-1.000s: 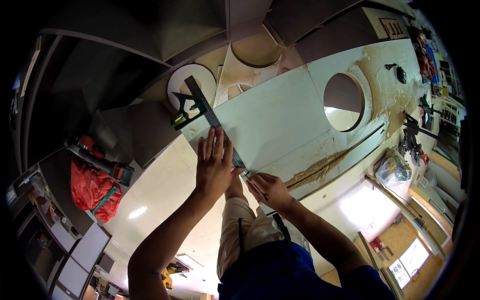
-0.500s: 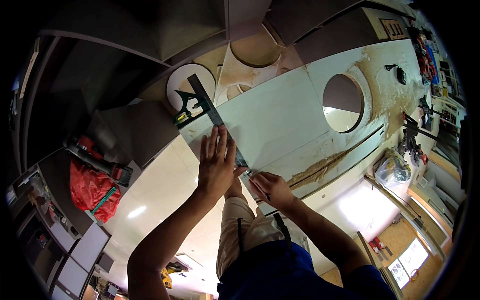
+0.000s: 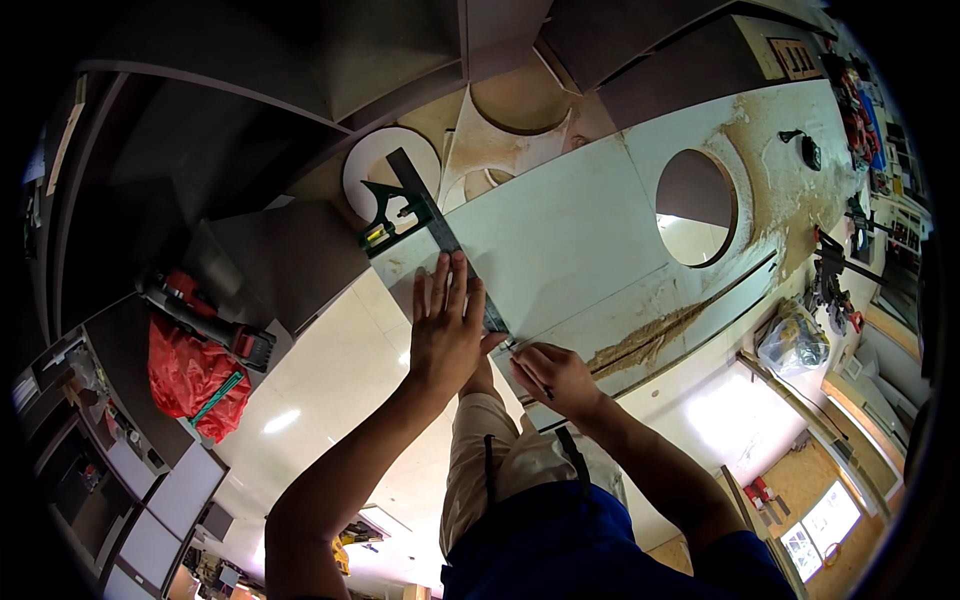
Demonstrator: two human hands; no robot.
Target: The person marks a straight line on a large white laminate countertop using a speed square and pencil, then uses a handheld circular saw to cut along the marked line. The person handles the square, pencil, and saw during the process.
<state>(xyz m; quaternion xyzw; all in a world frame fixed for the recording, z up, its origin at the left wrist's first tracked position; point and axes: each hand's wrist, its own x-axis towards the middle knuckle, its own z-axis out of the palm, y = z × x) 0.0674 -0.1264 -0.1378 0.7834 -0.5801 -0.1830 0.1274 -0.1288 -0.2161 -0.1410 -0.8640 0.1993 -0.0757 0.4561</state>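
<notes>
A combination square with a green head (image 3: 388, 222) and a dark steel blade (image 3: 432, 215) lies across the left end of a long white board (image 3: 565, 235). The head sits by the board's left edge, with a yellow level vial in it. My left hand (image 3: 445, 335) is spread flat, fingers stretched, pressing the blade and board near the blade's lower end. Just right of that end, my right hand (image 3: 562, 380) pinches a slim dark pencil (image 3: 548, 393). Its tip is close to the board's near edge, and my fingers hide most of it.
Sawdust and a round cut-out mark the board's right part, with a small black tool (image 3: 811, 151) there. A white disc (image 3: 365, 165) lies beyond the square. At left are a cordless power tool (image 3: 215, 325) and a red plastic bag (image 3: 185, 375). Dark cabinet panels (image 3: 265, 250) stand beyond.
The whole view has shifted slightly, so everything appears a little farther right. Both hands and the square keep the same places on the board.
</notes>
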